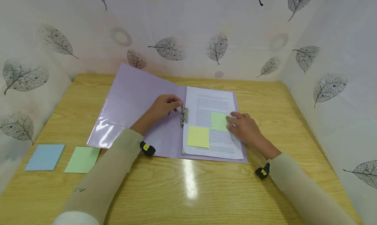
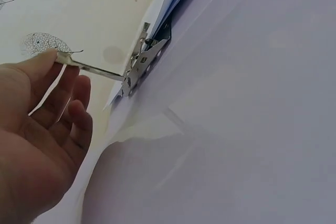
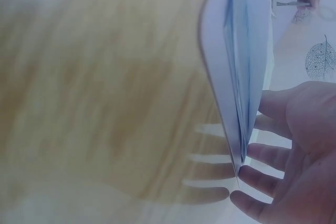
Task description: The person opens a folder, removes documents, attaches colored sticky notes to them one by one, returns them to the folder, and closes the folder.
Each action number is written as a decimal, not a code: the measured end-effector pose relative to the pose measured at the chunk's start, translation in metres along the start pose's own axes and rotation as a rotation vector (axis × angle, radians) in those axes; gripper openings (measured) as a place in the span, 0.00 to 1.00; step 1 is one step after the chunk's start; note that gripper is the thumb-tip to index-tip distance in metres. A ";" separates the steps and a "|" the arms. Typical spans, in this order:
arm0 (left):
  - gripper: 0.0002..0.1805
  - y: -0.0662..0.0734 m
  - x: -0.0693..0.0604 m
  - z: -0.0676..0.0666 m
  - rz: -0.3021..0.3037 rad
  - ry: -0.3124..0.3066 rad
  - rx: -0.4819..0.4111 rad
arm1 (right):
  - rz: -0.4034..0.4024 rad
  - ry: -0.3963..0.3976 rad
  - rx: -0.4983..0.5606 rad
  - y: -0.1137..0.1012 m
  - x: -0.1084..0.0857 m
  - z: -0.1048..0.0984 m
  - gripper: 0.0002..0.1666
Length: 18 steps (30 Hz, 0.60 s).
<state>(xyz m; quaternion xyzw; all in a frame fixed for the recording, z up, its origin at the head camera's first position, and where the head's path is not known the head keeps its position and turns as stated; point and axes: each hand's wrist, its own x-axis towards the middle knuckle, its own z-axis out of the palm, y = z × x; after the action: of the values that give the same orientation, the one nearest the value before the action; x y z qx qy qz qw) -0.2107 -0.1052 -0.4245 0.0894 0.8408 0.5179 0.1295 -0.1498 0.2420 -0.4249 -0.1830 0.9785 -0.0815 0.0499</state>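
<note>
A purple file folder (image 1: 138, 87) lies spread on the wooden table, a stack of printed sheets (image 1: 212, 102) on its right side. At the spine sits a metal lever clip (image 1: 184, 117). Between thumb and forefinger, my left hand (image 1: 165, 107) pinches the clip's lever (image 2: 100, 71), which stands raised in the left wrist view. My right hand (image 1: 245, 128) rests at the right edge of the sheets with fingers spread and slightly bent. Its fingertips touch a green sticky note (image 1: 218, 121) on the top page. A yellow sticky note (image 1: 198, 137) lies lower left on that page.
To the left on the table lie a blue sticky-note pad (image 1: 44, 157) and a green one (image 1: 80, 159), the latter partly behind the left sleeve. A leaf-printed cloth (image 1: 194, 25) hangs behind and along both sides of the table.
</note>
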 end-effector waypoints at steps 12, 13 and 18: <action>0.19 -0.016 -0.011 -0.008 0.008 -0.161 -0.027 | 0.006 0.005 0.012 0.000 -0.002 0.002 0.27; 0.19 -0.017 -0.011 -0.009 0.004 -0.162 -0.027 | 0.005 0.006 0.012 0.000 -0.002 0.001 0.27; 0.19 -0.016 -0.013 -0.009 -0.014 -0.180 -0.043 | -0.001 0.012 0.002 -0.001 -0.002 0.001 0.27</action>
<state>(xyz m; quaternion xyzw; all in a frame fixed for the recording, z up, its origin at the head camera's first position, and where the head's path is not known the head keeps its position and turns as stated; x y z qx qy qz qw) -0.2012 -0.1238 -0.4336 0.1268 0.8152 0.5246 0.2100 -0.1474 0.2417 -0.4253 -0.1832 0.9785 -0.0838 0.0443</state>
